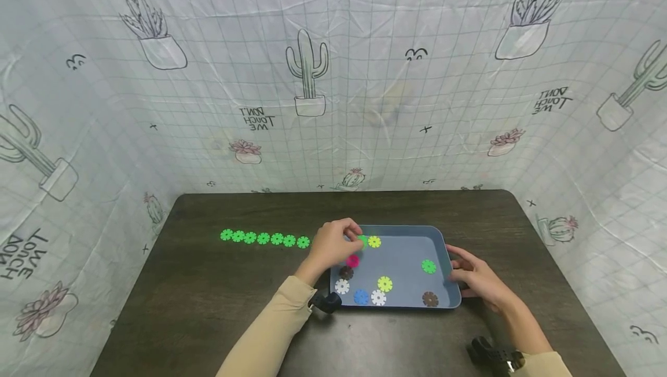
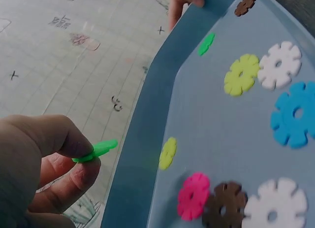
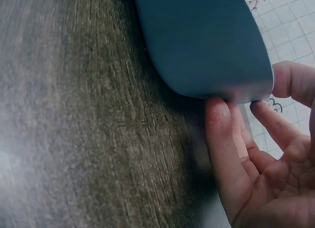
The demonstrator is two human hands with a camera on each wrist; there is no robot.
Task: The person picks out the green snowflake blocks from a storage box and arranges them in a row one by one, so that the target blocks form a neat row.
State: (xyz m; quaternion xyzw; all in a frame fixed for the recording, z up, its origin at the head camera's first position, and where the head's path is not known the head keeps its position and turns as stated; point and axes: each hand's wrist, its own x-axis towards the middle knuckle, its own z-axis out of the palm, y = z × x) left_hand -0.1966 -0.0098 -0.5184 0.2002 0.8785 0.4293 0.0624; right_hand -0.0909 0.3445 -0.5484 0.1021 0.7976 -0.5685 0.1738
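My left hand (image 1: 332,245) is over the left end of the blue-grey tray (image 1: 406,258). Between thumb and fingertips it pinches a green notched disc (image 2: 101,149), seen nearly edge-on in the left wrist view. My right hand (image 1: 480,277) grips the tray's right rim, thumb on one side and fingers on the other. In the tray lie a pink disc (image 1: 352,260), a blue disc (image 1: 361,297), a green disc (image 1: 429,266), two yellow discs, two brown and two white. To the left on the table, several green discs (image 1: 264,238) form a row.
The dark wooden table (image 1: 208,307) runs back to a white curtain (image 1: 365,76) printed with cacti, which also hangs at both sides. A black band device (image 1: 325,303) sits on the left wrist and another (image 1: 492,355) on the right.
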